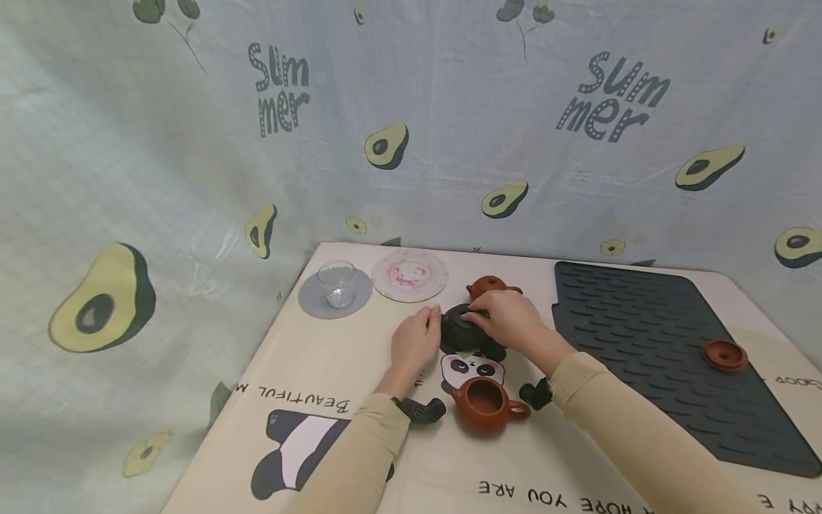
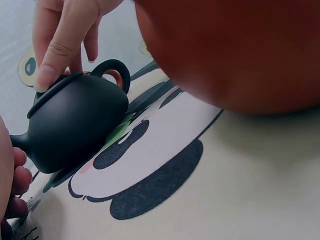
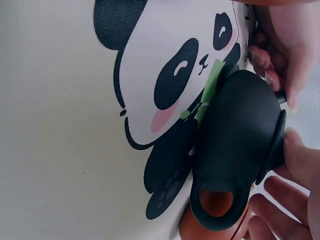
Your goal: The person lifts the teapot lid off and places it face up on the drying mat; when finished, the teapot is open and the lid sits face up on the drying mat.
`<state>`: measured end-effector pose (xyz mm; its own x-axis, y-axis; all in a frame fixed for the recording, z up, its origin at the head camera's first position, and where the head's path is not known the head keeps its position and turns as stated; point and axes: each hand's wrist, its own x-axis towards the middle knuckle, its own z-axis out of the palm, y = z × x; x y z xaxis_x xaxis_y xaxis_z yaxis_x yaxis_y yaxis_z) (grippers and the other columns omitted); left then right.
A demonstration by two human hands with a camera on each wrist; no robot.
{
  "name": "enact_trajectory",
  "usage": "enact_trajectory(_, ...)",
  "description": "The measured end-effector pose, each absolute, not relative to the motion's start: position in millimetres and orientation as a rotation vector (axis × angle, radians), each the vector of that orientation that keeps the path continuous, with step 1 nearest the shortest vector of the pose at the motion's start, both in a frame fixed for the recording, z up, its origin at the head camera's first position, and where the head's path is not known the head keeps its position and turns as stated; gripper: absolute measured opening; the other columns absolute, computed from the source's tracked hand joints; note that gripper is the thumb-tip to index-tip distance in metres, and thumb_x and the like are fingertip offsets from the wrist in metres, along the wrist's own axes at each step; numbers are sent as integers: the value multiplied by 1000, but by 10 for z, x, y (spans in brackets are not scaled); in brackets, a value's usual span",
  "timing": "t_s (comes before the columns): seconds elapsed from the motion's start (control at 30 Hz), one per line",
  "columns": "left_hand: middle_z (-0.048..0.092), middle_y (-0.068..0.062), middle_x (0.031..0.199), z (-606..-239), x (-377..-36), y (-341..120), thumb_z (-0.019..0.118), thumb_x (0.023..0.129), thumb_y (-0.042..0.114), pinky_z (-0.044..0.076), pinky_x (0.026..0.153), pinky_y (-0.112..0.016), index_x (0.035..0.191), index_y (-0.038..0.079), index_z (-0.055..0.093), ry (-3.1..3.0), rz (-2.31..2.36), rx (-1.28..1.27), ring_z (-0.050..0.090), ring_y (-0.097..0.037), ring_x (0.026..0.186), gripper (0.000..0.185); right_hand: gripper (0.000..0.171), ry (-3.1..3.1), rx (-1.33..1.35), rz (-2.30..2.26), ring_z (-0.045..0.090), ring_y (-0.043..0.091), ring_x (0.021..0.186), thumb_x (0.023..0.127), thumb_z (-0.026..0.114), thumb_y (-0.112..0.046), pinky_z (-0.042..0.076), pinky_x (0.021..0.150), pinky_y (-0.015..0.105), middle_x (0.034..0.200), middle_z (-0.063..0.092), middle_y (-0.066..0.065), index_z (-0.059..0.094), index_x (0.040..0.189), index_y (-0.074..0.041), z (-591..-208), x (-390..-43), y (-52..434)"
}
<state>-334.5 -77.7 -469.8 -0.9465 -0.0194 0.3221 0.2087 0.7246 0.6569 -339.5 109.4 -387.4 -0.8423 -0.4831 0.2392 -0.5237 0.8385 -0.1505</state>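
A small black teapot (image 1: 457, 335) stands in the middle of the table, its spout to the left and handle to the right. My left hand (image 1: 414, 343) pinches the spout between thumb and fingers. From above, my right hand (image 1: 510, 318) holds the lid (image 3: 276, 150), which sits on the pot. Nearer to me is a reddish-brown teapot (image 1: 478, 422), lidless, its opening facing up; it looms large in the left wrist view (image 2: 230, 55). Just behind the black pot stands another reddish-brown teapot (image 1: 488, 286), partly hidden by the right hand.
A dark ridged mat (image 1: 629, 343) covers the right side, with a reddish-brown lid (image 1: 724, 355) near its right edge. At the back left, a clear glass cup (image 1: 337, 282) stands on a grey round coaster (image 1: 311, 298), beside a pink-patterned round mat (image 1: 384, 280). A printed curtain (image 1: 437, 185) hangs behind the table.
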Motion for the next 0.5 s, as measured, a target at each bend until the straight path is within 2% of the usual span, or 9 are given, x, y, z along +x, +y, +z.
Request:
enact_trajectory(0.3, 49, -2, 66, -4690, -3337, -772, 41, 110, 39, 37, 62, -35, 84, 15, 58, -2633, -1053, -135, 49, -24, 67, 39, 21, -2860, 726, 576, 69, 24, 96, 92, 80, -24, 54, 88, 45, 104, 76, 4, 80, 109, -12, -3930, -3460, 1138)
enact_trajectory(0.5, 50, -2, 66, -4684, -3335, -772, 40, 110, 39, 37, 63, -35, 83, 15, 57, -2632, -1051, -135, 50, -24, 67, 41, 22, -2857, 644, 696, 67, 27, 99, 92, 80, -25, 53, 90, 46, 104, 76, 4, 80, 109, -12, -3980, -3492, 1127)
